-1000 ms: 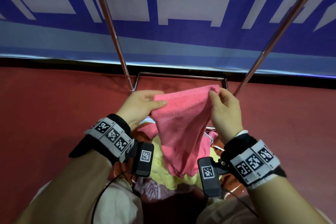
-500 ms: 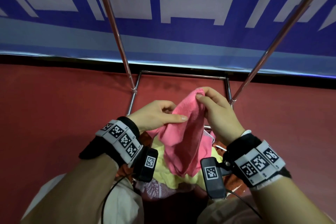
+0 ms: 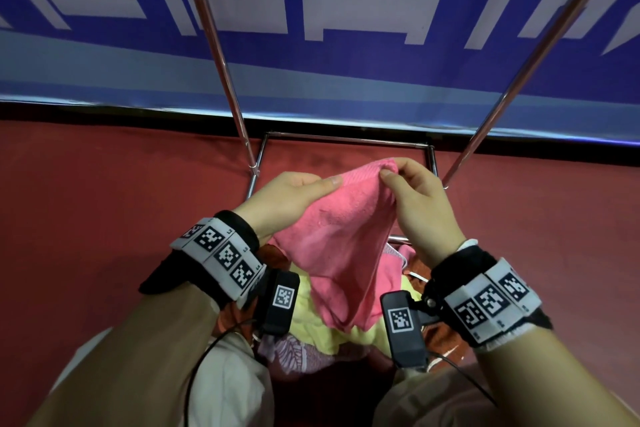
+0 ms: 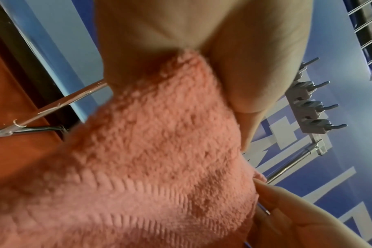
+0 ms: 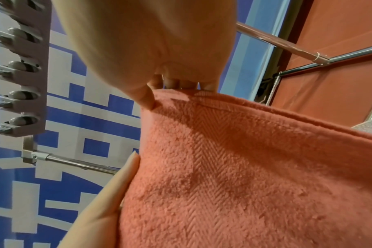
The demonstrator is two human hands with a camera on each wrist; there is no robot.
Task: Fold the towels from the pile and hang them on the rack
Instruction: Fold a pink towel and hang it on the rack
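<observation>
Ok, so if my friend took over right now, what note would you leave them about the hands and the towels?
Left hand: pinches the pink towel by its top edge.
Right hand: pinches the same edge at the far corner.
The towel hangs loose between them, above the pile, in front of the rack.
Done: one towel lifted from the pile.
Left: fold it, hang it, then do the rest of the pile. No towel shows on the rack parts in view.

Bright, even indoor light filling scene. Glare streaking along rack poles (image 3: 220, 55). Wide lens bowing edges. Wrist views blurring up close; soft shadows crossing pink towel (image 5: 244, 167).
</observation>
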